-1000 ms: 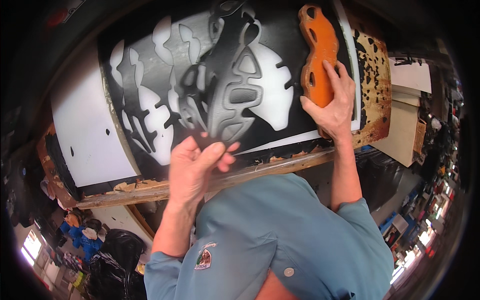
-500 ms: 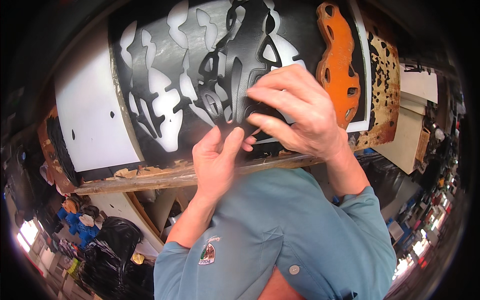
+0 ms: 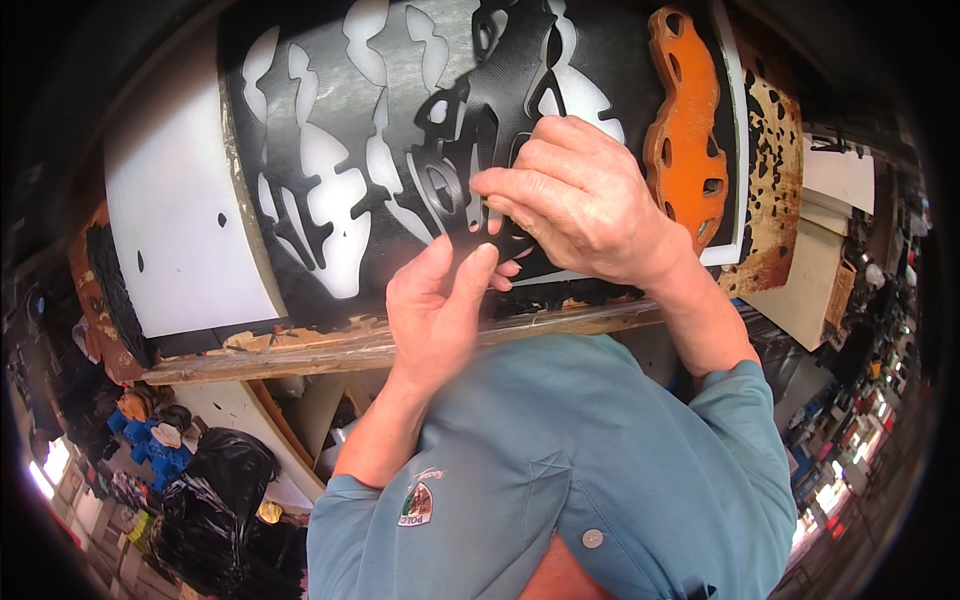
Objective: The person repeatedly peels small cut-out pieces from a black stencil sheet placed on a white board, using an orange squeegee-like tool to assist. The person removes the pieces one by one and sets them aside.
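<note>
A black cut-out piece of leather-like material, with several slots and openings, is held up over the bench. My left hand pinches its near end between thumb and fingers. Against the same piece, just above and to the right, my right hand has thumb and fingertips pressed together beside a narrow slot. What exactly the right fingertips grip is hidden. Beneath lies a black sheet with shaped holes, white showing through them. An orange cutting die with several openings rests to the right of my right hand.
A white board lies at the left, with small black scraps on it. The bench's wooden front edge runs close to my body. At the far right is a worn, black-marked board. Black plastic bags sit low at the left.
My right hand has closed its thumb and fingers together and moved slightly left on the black piece. The piece has shifted and folded down; my left hand keeps its pinch.
</note>
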Tool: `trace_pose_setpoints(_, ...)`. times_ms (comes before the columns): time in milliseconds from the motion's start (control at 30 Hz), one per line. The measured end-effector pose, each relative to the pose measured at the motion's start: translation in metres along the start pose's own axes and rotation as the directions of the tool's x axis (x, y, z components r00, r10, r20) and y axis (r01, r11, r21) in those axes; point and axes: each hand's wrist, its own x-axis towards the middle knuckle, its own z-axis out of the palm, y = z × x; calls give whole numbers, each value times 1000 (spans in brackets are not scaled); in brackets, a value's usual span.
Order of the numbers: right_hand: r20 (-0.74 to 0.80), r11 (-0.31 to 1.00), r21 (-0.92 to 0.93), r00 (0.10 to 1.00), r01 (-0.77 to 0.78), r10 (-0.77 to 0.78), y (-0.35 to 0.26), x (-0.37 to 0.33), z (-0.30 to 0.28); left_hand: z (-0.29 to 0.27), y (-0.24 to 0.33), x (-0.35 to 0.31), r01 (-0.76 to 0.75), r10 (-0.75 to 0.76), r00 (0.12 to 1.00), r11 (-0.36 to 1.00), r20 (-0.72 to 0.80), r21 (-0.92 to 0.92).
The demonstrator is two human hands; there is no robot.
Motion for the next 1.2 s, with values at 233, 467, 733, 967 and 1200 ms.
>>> trace_pose_setpoints(233, -286, 978, -138, 952, -156, 111, 28, 30, 1, -11, 13, -2, 0, 8, 994, 998, -109, 69)
trace_pose_setpoints(467, -380, 966, -123, 910, -228, 167, 77, 44, 24, -30, 19, -8, 4, -1, 993, 1000, -119, 24)
trace_pose_setpoints(733, -517, 713, 501, 491, -490, 701, 164, 15, -123, -74, 10, -55, 399, -366, 877, 915, -311, 50)
trace_pose_setpoints(967, -146, 853, 0, 844, -522, 516, 89, -18, -46, -101, 43, -43, 293, -257, 942, 943, -215, 159)
trace_pose_setpoints(1200, 162, 994, 12, 981, -106, 103, -23, -19, 16, -107, 51, -47, 192, -186, 947, 981, -260, -6)
